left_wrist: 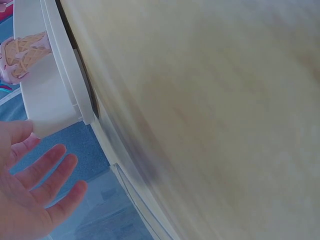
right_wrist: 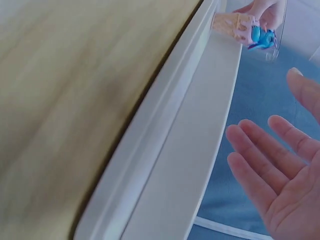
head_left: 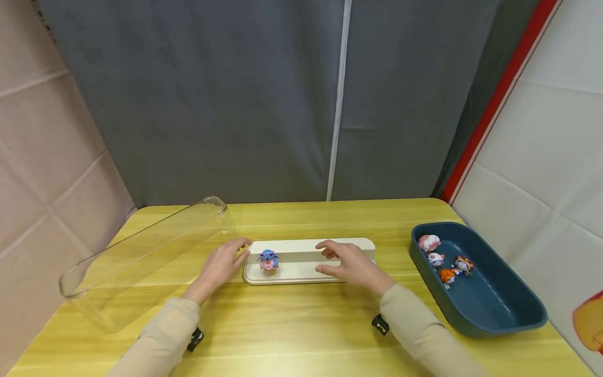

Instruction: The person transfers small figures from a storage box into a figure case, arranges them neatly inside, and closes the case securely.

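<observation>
A long white stepped display base lies on the table. On its left part stands a small figurine with a blue top and a pink, waffle-cone-like lower part, also seen in the left wrist view. My left hand is at the left end of the base; its thumb and index fingertips meet the end, the other fingers spread loosely. Over the right part of the base hovers my right hand, holding nothing, its fingers apart and relaxed.
A clear plastic cover lies slantwise on the table at the left. At the right stands a dark blue bin with several small figurines at its far left side. A grey curtain hangs behind the table.
</observation>
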Demonstrator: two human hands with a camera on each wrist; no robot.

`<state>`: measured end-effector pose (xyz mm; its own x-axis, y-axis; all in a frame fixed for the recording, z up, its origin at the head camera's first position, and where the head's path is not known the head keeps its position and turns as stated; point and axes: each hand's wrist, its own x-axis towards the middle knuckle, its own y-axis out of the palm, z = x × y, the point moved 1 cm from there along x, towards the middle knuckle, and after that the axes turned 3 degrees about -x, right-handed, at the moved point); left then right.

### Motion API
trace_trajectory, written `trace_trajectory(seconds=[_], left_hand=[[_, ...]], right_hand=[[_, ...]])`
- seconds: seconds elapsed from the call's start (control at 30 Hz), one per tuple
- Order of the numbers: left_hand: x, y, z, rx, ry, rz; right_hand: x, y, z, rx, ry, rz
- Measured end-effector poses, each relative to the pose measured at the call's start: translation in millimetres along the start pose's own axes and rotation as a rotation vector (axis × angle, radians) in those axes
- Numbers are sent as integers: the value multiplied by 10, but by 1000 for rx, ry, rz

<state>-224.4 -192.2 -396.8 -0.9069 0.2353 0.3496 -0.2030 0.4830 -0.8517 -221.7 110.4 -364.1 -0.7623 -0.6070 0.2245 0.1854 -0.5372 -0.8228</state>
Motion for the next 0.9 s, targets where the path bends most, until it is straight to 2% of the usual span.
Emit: trace_trajectory(seconds=[0.17,0.6,0.9], left_hand=[[-6,5,2,1,10,-9],[9,-1,11,-2,1,-2],[0,0,5,-1,1,9]], right_hand=[[-10,-118,-38,-74,-42,-22],[-28,-488,-105,-119,0,-12],[-62,-705,-164,-170,65,6]])
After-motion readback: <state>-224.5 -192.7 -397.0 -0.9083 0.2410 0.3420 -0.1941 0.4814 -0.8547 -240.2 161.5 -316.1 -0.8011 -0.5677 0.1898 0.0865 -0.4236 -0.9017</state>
